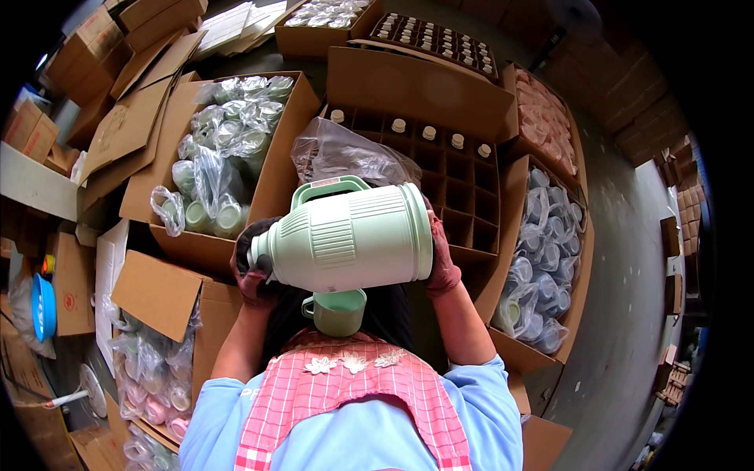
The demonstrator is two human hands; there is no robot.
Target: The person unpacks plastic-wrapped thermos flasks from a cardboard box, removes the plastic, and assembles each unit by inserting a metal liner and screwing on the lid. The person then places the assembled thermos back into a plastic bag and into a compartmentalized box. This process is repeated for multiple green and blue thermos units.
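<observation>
— Flask (345, 239) first: where is it held, and what is found around the hands?

— It is held sideways in front of the body, between both gloved hands. If the largest is taken first, a divided carton (440, 177) is seen just beyond the hands.

— And what is placed to either side?

— Beyond the left hand, a green-filled carton (292, 125) is packed with bagged pale green pieces. To the right of the right hand, a blue-filled carton (505, 259) is filled with bagged pale blue ones.

— What is seen next in size?

— A crumpled clear bag (357, 157), laid over the divided carton, beyond the flask. Then the flask itself, pale green, with its handle turned away from the body.

— How is it gripped?

— Its narrow end is clasped by the left hand (255, 263), and its wide end is clamped by the right hand (440, 251), whose fingers are partly hidden.

— Is anything smaller shown?

— A pale green mug (336, 315) is seen between the hands, nearer the body; whether it is touched by the flask cannot be told. Smallest of all, white caps (429, 133) are lined up in the divided carton, beyond both hands.
</observation>
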